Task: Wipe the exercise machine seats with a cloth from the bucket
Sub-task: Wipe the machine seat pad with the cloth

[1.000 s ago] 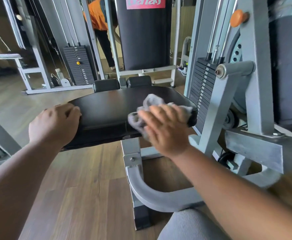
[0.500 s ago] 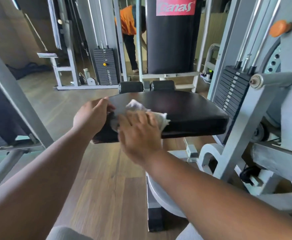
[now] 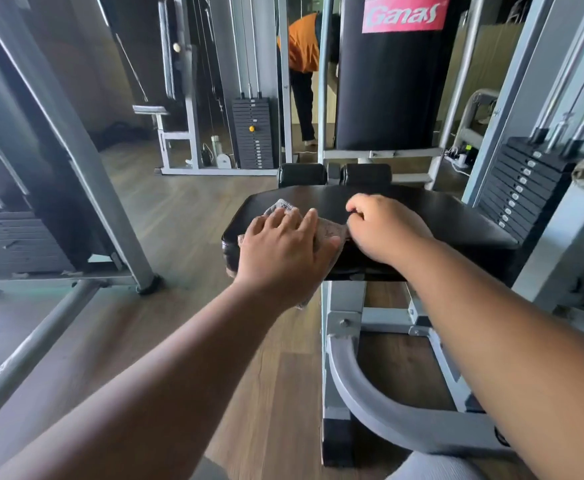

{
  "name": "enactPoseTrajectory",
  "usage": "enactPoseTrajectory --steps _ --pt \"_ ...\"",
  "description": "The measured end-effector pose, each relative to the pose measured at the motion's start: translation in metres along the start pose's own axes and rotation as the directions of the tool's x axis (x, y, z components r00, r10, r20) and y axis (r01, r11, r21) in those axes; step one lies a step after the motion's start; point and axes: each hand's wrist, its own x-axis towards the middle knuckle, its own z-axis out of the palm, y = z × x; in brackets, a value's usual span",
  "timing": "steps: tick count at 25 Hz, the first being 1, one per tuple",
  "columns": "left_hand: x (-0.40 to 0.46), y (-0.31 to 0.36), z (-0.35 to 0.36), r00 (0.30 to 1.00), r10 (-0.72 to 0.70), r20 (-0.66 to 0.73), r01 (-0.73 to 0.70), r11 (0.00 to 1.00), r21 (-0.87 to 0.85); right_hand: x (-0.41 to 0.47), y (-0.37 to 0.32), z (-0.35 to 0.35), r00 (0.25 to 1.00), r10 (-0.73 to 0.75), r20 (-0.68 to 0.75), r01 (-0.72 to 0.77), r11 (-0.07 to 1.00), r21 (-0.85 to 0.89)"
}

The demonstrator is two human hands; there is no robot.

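Mid-wipe on this seat (image 3: 422, 216).
Our left hand (image 3: 283, 251) presses the cloth (image 3: 328, 226) flat; our right hand (image 3: 384, 230) pinches its edge; other seats presumably remain.

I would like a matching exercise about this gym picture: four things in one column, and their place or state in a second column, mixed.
Things:
1. cloth
2. left hand
3. right hand
4. weight stack

Places or states:
A. stands to the right of the seat
B. lies flat on the cloth, fingers spread
C. fingers curled, pinching the cloth's edge
D. lies on the seat's left front part, under a hand

Pairs: 1-D, 2-B, 3-C, 4-A
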Motion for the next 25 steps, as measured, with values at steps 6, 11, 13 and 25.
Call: enactPoseTrajectory --steps 6,11,13,25 --pt "-0.006 -0.039 0.0 0.967 -0.215 -0.138 0.206 0.975 -0.081 -0.001 0.008 0.009 0.996 -0.084 -0.032 0.082 0.993 -0.081" --pt "0.034 -0.08 -0.001 0.808 -0.467 0.359 0.586 0.699 -0.409 0.004 0.005 0.017 0.989 -0.117 -0.091 0.108 0.989 -0.1" --pt "0.057 -0.098 0.008 0.774 -0.393 0.496 0.6 0.705 -0.379 0.004 0.003 0.019 0.986 -0.119 -0.115 0.108 0.989 -0.101" --pt "0.047 -0.082 -0.005 0.843 -0.21 0.496 0.302 0.947 -0.112 -0.001 -0.002 0.017 0.992 -0.051 -0.119 0.044 0.997 -0.064"
